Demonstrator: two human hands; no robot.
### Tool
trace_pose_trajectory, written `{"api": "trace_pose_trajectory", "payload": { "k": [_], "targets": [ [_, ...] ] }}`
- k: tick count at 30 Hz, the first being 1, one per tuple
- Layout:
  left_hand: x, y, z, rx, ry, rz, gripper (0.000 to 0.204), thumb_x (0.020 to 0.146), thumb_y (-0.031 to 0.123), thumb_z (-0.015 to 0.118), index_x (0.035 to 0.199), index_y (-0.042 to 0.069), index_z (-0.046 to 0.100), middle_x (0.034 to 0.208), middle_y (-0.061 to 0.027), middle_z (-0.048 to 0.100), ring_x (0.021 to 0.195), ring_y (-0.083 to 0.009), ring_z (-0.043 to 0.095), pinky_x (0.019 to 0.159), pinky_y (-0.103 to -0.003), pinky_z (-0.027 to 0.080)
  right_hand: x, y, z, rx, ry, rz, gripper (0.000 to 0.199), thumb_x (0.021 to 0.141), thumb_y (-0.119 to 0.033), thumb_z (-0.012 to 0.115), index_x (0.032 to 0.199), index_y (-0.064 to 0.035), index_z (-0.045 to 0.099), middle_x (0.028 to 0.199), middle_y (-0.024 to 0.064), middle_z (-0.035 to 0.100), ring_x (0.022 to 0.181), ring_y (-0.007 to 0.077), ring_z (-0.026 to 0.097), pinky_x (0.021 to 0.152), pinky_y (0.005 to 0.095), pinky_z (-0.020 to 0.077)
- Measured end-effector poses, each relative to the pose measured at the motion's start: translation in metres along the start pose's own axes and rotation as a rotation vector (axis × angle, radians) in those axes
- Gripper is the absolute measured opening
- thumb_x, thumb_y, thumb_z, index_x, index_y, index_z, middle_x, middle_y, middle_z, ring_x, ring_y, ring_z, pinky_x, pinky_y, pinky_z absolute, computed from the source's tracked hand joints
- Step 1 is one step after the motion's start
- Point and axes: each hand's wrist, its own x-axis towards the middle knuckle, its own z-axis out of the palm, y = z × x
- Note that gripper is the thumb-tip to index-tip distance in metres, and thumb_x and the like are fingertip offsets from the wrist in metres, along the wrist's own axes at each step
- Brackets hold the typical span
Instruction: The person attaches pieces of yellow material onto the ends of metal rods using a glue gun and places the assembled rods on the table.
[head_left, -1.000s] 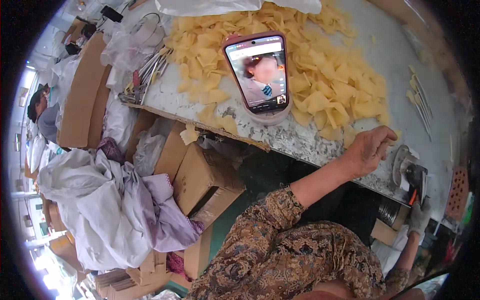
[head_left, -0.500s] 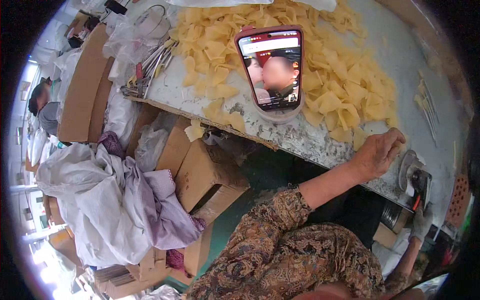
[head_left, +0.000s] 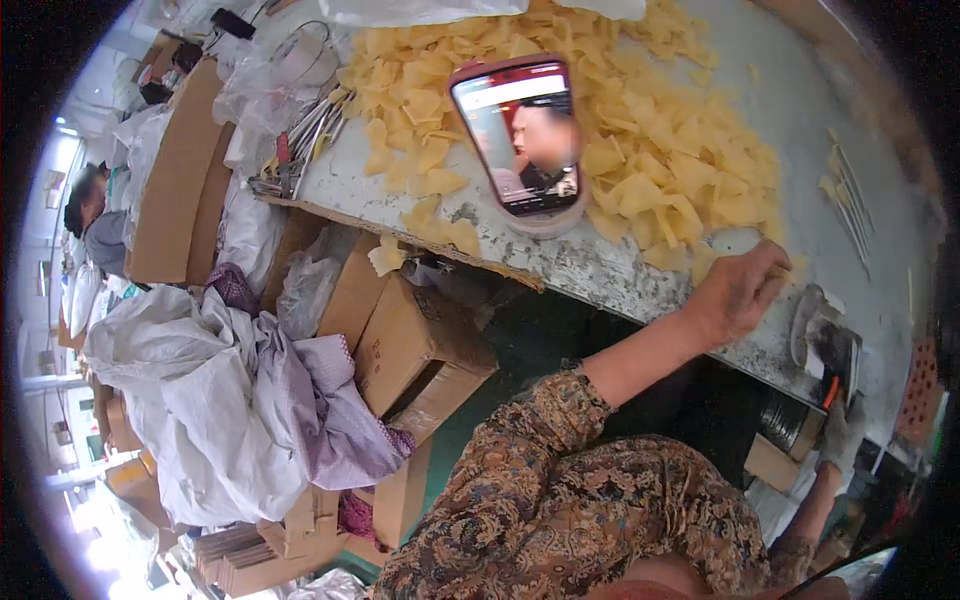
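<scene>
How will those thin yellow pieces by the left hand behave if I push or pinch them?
Probably very light: the yellow pieces lie heaped loosely on the grey table. They look thin and curled, so likely flexible, apt to slide and scatter. The left hand rests at the heap's edge; one piece overhangs the table edge already.

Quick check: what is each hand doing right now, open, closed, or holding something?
Left hand: bare, fingers curled on the edge of the pile of pale yellow flat pieces; grip cannot be told.
Right hand: grey-gloved, closed on an orange-handled tool.
</scene>
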Motion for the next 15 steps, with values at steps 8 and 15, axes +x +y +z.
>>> {"api": "trace_pose_trajectory", "payload": {
  "k": [8,15],
  "targets": [
    [-0.010,0.041,0.002,-0.345,-0.017,-0.501,0.016,0.090,0.011,0.049,0.103,0.002,0.047,0.077,-0.0083,0.062,0.050,-0.0036,0.049,0.044,-0.019,0.039,-0.001,-0.043,0.002,0.229,0.062,0.054,0.033,0.081,-0.020,0.063,0.103,0.0051,0.059,0.088,0.0107,0.064,0.078,0.0138,0.054,0.070,0.0303,0.0446],
    [-0.009,0.030,0.036,-0.213,-0.104,-0.682,0.017,0.091,0.018,0.051,0.097,0.003,0.047,0.076,-0.0096,0.063,0.042,-0.0046,0.042,0.036,-0.018,0.033,-0.003,-0.055,-0.013,-0.111,0.047,0.000,0.032,0.074,-0.027,0.068,0.088,0.0014,0.062,0.067,0.0185,0.059,0.062,0.0255,0.061,0.059,0.0355,0.0438]
  ]
}}
